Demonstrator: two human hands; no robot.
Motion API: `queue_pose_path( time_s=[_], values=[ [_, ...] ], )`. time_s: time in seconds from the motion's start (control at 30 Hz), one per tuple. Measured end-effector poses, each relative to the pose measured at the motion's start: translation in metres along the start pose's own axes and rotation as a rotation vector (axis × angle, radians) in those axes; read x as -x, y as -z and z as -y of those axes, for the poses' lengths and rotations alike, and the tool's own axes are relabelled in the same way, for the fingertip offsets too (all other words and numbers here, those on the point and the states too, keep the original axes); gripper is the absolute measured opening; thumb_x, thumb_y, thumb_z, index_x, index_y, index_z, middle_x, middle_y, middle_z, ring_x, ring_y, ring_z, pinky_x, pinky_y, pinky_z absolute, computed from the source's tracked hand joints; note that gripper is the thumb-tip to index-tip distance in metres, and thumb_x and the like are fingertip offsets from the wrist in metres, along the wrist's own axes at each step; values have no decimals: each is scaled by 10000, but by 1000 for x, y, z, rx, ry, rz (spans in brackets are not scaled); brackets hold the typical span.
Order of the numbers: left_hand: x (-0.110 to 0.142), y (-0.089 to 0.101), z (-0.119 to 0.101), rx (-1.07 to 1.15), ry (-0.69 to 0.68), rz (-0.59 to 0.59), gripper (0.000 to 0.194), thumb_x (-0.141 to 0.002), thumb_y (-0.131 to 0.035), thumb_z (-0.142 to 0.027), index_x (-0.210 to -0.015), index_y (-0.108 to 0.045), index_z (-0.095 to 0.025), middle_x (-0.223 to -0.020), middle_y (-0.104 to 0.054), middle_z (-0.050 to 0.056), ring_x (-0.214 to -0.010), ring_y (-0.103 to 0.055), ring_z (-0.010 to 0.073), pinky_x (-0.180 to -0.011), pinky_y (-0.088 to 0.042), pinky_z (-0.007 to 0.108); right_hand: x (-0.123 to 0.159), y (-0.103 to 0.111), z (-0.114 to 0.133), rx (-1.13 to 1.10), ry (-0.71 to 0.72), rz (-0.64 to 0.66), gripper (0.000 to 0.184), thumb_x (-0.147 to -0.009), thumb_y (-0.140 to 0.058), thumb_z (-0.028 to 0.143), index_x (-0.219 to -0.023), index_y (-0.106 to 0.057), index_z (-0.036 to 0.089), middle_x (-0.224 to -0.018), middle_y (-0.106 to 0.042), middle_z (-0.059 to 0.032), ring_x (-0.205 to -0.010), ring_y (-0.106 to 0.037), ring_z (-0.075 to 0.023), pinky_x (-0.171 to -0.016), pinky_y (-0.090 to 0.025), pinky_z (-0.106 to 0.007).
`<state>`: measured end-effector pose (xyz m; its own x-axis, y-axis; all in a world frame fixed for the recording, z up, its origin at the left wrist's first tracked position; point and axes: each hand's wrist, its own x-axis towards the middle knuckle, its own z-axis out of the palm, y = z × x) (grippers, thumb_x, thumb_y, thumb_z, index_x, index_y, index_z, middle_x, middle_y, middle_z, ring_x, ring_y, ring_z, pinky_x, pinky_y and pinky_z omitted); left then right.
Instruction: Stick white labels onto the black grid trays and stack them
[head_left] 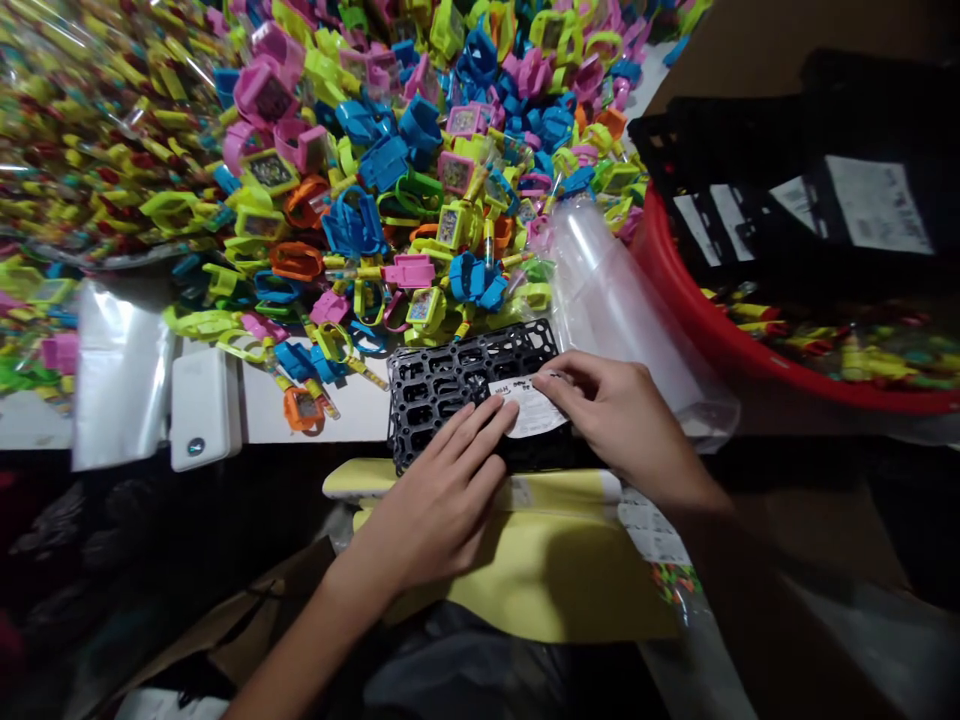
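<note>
A black plastic grid tray (pixel 427 385) lies at the table's front edge. On its right part is a white paper label (pixel 529 408) with handwriting. My left hand (pixel 442 500) rests flat on the tray, fingers stretched out, the tips touching the label's left side. The label's upper right edge is pinched between the thumb and fingers of my right hand (pixel 611 410). Below the tray, a yellow sheet (pixel 570 570) with a rolled upper edge hangs toward my lap.
Colourful toy watches (pixel 382 160) are heaped behind the tray. Right of it lies a clear plastic roll (pixel 622 310), then a red basin (pixel 675 290) with labelled black trays (pixel 787 190) above it. At left are a white power bank (pixel 202 405) and clear plastic bags (pixel 120 370).
</note>
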<state>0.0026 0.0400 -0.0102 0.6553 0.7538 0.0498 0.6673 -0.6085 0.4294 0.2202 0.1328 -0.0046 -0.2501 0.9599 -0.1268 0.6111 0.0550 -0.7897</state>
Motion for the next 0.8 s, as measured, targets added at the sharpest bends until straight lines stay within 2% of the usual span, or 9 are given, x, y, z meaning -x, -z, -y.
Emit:
queue_pose_path(
  time_s=[0.17,0.3,0.4,0.57,0.67,0.8],
  values=[
    [0,-3,-2,-46,-10,15,252,-850,-513,-43,-1083,-596,-90,-1742,-266,301,-1664,-154,414,-1368,-267,618,1,1,3,152,-6,-21,210,-986,-674,377,-885,-773,223,-767,-729,10,-677,-603,-152,-645,-345,-277],
    [2,-5,-2,-64,-20,30,324,-776,-522,-8,-1076,-576,-118,-1756,-229,292,-1675,-87,398,-1364,-264,630,-3,5,10,266,-45,-2,206,-1012,-667,364,-895,-787,245,-783,-761,4,-724,-675,-179,-650,-341,-284],
    [4,-7,0,-69,-32,38,361,-737,-522,13,-1066,-567,-128,-1767,-198,285,-1679,-46,390,-1360,-266,640,-3,8,17,404,-43,12,181,-1037,-661,354,-963,-802,268,-888,-805,-15,-821,-729,-219,-667,-338,-297],
    [4,-8,1,-79,-31,47,375,-729,-519,37,-1060,-564,-134,-1776,-180,271,-1682,-31,376,-1362,-268,631,3,4,22,662,30,-61,192,-1080,-611,398,-1123,-770,300,-922,-814,-36,-830,-754,-273,-645,-280,-323],
    [3,-10,0,-77,-38,49,367,-733,-515,43,-1049,-569,-134,-1777,-189,260,-1682,-31,367,-1371,-257,611,7,0,19,688,0,-92,189,-1074,-624,378,-1215,-715,292,-897,-807,-30,-803,-757,-283,-631,-267,-323],
    [2,-12,-1,-76,-44,38,362,-752,-509,43,-1060,-572,-135,-1777,-201,253,-1683,-20,357,-1374,-249,609,12,-3,14,609,-17,-92,119,-1085,-601,341,-1113,-699,280,-879,-793,-18,-850,-767,-283,-650,-300,-317]
  ],
)
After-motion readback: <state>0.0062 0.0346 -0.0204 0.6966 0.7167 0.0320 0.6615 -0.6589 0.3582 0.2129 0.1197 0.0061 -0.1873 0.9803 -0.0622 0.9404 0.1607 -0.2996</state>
